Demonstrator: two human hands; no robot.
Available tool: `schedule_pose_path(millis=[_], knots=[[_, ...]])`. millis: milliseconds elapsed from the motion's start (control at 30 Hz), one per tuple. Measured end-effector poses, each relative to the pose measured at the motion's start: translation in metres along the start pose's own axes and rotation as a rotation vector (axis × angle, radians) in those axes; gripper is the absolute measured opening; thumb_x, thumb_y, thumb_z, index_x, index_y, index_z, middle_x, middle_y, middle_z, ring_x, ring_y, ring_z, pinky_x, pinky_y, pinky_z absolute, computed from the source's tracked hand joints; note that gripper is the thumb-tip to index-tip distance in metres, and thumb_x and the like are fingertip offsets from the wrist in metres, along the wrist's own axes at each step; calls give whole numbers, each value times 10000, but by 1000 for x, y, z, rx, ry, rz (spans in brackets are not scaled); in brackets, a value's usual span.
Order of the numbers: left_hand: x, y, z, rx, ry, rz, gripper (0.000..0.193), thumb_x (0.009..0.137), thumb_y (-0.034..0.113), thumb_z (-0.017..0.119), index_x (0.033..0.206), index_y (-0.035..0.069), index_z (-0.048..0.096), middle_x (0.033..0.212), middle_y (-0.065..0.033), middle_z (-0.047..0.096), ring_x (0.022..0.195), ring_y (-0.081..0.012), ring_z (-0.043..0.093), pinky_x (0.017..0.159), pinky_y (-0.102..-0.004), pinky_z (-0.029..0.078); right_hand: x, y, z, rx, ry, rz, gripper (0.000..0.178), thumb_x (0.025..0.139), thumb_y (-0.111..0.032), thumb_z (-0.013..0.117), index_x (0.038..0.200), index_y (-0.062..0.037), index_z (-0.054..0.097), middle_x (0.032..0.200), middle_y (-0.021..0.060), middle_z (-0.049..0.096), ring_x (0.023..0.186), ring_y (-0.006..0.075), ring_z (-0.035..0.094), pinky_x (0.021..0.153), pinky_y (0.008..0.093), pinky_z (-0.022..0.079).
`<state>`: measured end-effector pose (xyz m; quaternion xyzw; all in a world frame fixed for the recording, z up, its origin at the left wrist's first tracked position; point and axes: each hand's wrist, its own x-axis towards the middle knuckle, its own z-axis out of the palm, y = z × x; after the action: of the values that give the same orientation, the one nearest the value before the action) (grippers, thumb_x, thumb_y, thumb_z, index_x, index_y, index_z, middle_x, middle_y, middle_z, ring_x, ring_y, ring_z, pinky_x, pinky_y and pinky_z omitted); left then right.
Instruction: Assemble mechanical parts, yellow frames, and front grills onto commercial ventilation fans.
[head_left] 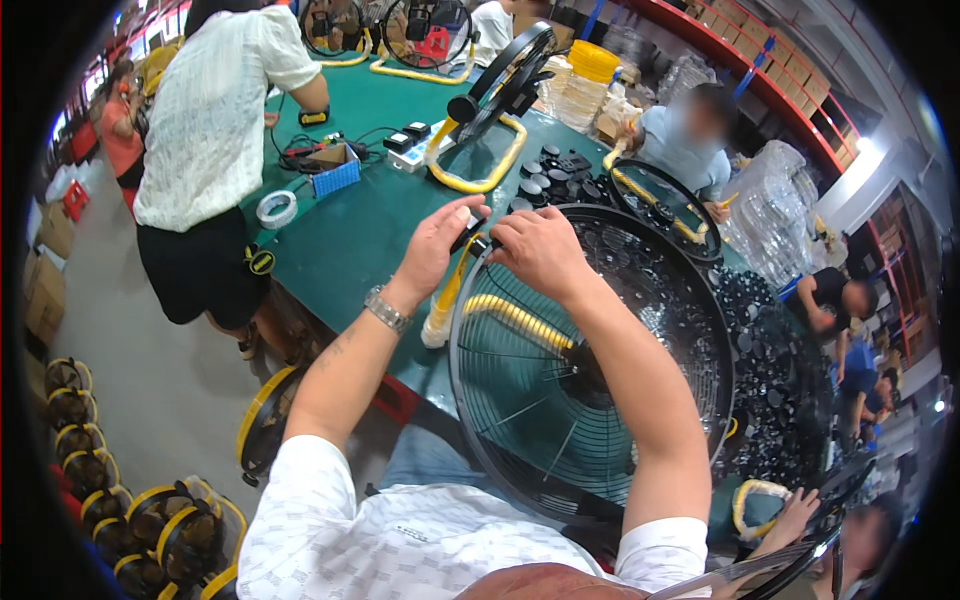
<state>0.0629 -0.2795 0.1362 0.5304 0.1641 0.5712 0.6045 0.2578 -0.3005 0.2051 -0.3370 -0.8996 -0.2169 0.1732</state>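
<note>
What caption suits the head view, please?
Both hands, left hand and right hand, work at a black fan guard's rim.

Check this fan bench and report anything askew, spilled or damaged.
Nothing stands out. Both hands, left hand and right hand, work at the rim of the black fan grille on the green table.

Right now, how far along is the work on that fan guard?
Done: the black wire guard lies flat on the green table, a yellow tube running across it. In hand: left hand and right hand pinch a small black part at its rim. Left: loose black parts wait beyond.
</note>
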Motion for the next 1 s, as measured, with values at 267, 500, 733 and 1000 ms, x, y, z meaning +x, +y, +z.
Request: schedule_pose_path(millis=[267,500,733,1000], knots=[[-13,17,-9,-138,-129,-41,481,947,114,434,1412,-6,444,1467,-198,480,1327,-256,500,1134,-399,381,-2,-1,-1,19,-62,47,296,843,-432,674,895,-142,645,874,10,656,922,203,654,759,376,428],[-5,-3,10,50,106,61,386,1055,269,486,1343,13,498,1374,-171,561,1170,-215,599,1032,-352,487,-4,-4,-5,18,-60,67,299,813,-420,706,918,-145,651,886,9,653,932,193,653,801,364,441],[-12,29,-1,16,-87,-106,481,1037,208,532,1461,3,439,1317,-122,599,1186,-163,585,1022,-310,473,-4,-4,-3,10,-10,50,296,814,-419,708,872,-132,663,853,14,661,915,204,658,773,381,440],[3,36,4,323,-39,-281,473,1030,366,554,1357,26,579,1106,0,611,980,-77,561,890,-246,468,-6,-3,1,29,58,35,272,805,-397,723,837,-135,655,826,11,662,880,193,666,752,365,443]])
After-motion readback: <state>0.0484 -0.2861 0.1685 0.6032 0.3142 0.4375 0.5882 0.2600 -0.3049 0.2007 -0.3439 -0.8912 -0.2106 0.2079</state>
